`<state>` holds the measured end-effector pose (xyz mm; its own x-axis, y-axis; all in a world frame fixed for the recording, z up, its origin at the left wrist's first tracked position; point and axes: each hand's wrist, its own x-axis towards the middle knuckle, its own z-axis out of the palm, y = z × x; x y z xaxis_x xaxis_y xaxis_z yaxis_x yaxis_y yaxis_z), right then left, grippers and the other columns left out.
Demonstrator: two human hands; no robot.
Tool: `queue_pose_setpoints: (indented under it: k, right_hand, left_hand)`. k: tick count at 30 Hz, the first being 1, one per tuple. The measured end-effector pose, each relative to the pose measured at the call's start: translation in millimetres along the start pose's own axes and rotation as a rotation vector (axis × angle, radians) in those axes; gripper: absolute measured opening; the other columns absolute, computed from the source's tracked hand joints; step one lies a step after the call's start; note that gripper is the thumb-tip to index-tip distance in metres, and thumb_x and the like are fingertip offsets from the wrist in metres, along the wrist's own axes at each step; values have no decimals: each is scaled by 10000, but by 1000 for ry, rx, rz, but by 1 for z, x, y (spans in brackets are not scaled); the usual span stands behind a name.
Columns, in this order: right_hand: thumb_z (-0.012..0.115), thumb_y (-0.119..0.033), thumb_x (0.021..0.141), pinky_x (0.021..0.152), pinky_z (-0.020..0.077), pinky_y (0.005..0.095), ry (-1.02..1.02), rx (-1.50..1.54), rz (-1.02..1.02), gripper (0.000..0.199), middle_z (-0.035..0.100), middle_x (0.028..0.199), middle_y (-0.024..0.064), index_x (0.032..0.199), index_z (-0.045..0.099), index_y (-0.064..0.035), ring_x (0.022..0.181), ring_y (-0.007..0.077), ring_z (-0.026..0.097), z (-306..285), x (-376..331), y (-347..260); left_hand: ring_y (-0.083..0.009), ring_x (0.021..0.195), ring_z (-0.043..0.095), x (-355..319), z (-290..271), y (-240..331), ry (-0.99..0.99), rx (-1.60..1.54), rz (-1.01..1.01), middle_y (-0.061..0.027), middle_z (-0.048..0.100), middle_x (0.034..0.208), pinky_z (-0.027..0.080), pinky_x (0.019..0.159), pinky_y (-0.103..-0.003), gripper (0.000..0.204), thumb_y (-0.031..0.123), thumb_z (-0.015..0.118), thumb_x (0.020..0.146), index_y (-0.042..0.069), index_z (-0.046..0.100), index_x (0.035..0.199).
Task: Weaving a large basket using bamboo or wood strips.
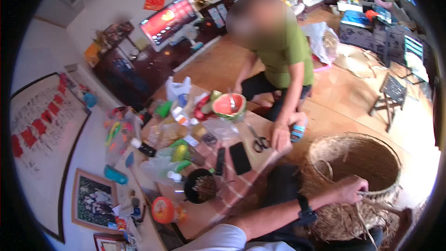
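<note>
- A big round woven basket (355,165) sat on the floor, low on the right, just past the end of the bench (260,155).
- The basket was open at the top, and loose straw strands (360,216) stuck out near its bottom edge.
- The person's left hand (350,189) lay on the near rim of the basket, with the fingers curled shut on the rim.
- A dark watch (305,214) sat on that arm, near the wrist.
- The person's right hand was out of the picture.
- Another person in a green shirt (283,60) bent over the far side of the bench.
- That person's hand (280,135) pressed flat on the bench.
- Black scissors (258,142) lay just beside that hand.
- A black phone (240,157) and a dark remote (220,160) lay side by side on the bench, near the scissors.
- A half watermelon (228,105) stood at the far end of the bench, with its red side up.
- A black bowl (200,186) stood nearer, with something pale and stringy in it.
- Bottles, bags and small packs were piled over the left part of the bench.
- A small dark stool (389,94) stood on the wood floor, well apart from the basket.
- A screen (168,20) glowed red by the far wall.
</note>
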<state>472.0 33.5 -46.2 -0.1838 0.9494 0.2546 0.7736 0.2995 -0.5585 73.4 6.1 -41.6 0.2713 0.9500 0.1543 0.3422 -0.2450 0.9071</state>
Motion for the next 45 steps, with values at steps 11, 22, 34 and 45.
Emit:
queue_pose_setpoints:
  k: [11,22,34,45]
  right_hand:
    - [784,-41,861,790,532,421,401,-221,-171,125,690,962,125,958,705,-42,918,304,665,43,17,-143]
    - [789,-156,841,874,511,481,-207,-43,-230,281,627,977,150,1024,613,-38,1029,373,604,94,-24,-223]
    - [675,-149,1006,736,541,388,-433,311,71,186,708,894,177,1096,657,13,811,333,703,68,-21,-215]
    - [682,-125,906,606,499,441,-126,-186,-362,63,632,809,106,953,650,-98,748,334,683,73,29,-216]
  left_hand:
    - [-217,867,697,-19,-61,19,-131,-15,-164,-162,740,939,543,807,-376,292,226,660,974,-20,696,1127]
    - [-125,863,633,-10,-55,17,-219,-103,-208,-85,720,928,527,805,-318,274,203,668,999,-29,693,1143]
    - [-224,1036,685,-11,-59,11,-247,-71,-136,-164,736,1107,530,948,-378,358,118,669,908,-31,678,1233]
    - [-272,1077,692,-8,-60,15,-290,-24,-111,-207,729,1123,519,969,-399,371,206,705,920,-36,690,1200]
